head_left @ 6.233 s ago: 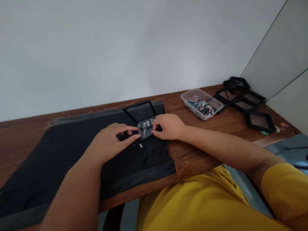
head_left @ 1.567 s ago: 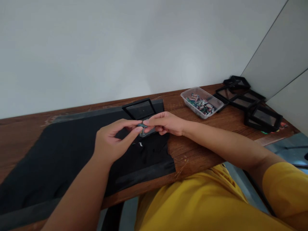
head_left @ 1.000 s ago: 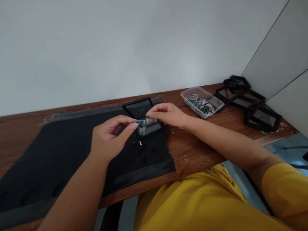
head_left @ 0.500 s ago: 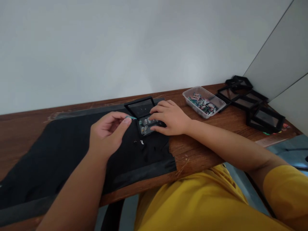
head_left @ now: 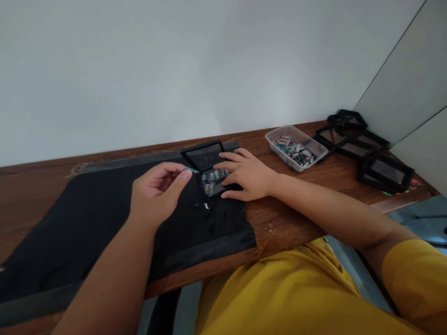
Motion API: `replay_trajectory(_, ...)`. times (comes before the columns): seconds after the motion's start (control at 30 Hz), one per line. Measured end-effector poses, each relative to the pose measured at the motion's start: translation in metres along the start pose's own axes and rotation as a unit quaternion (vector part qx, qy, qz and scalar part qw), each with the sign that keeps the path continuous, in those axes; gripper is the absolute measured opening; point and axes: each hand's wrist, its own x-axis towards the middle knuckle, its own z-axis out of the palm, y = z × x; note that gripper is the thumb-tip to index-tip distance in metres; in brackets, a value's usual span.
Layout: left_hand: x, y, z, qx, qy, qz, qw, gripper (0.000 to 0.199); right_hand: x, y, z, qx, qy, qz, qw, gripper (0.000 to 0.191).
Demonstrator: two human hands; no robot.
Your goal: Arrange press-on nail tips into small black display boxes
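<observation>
My left hand (head_left: 157,193) pinches a small teal piece (head_left: 191,170) between thumb and forefinger, just left of a shallow black case. The piece is too small to tell its kind. The black case (head_left: 211,194) lies on a black cloth, its windowed lid (head_left: 205,157) raised at the back. In its tray are several small, glossy, nail-shaped pieces (head_left: 212,177), some clear, some with yellow. Over the tray's right side my right hand (head_left: 249,177) is spread, fingers apart, hiding part of it. Whether its fingertips touch the pieces I cannot tell.
A clear plastic tub (head_left: 296,148) of small teal, pink and silvery pieces stands right of my right hand. Several black windowed cases (head_left: 387,172) are piled at the far right by the wall. White scraps (head_left: 206,206) lie on the black cloth (head_left: 101,214).
My right hand has shifted slightly and its fingers have spread wider, so more pieces in the tray show. My left hand is almost still, with the teal piece in its pinch.
</observation>
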Motion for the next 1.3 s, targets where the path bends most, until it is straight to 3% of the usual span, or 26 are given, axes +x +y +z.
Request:
replay_trajectory(0.2, 0.001, 0.001, -0.001, -0.004, 0.003, -0.003, 1.000, 0.015, 0.000, 0.001, -0.002, -0.018, 0.002, 0.013, 1.000, 0.044)
replay_trajectory(0.43, 0.001, 0.000, -0.003, 0.008, -0.010, -0.003, 1.000, 0.011, -0.001, 0.002, 0.011, -0.024, -0.002, 0.025, 0.999, 0.051)
replay_trajectory(1.3, 0.000, -0.006, -0.008, 0.072, -0.060, -0.030, 0.995, 0.025, 0.000, 0.003, 0.015, -0.002, -0.008, 0.044, 0.999, 0.054)
